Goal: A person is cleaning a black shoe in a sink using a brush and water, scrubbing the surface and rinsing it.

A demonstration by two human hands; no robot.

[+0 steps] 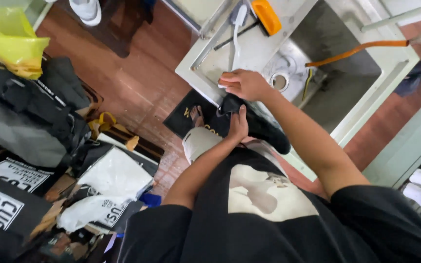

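Note:
I stand at a steel sink (366,83) and hold a black shoe (264,129) over its near edge. My left hand (238,127) grips the shoe from the side, fingers wrapped on it. My right hand (243,84) rests on top of the shoe's far end, closed on something small and pale; whether it is a cloth or a brush I cannot tell. A white-handled brush (236,29) lies on the sink's draining board just beyond my right hand.
An orange scrubber (267,15) lies on the draining board, and an orange hose (361,48) crosses the basin above the drain (279,82). A black mat (186,114) lies under my foot. Piles of black bags, white plastic bags and a yellow bag (13,44) crowd the floor at left.

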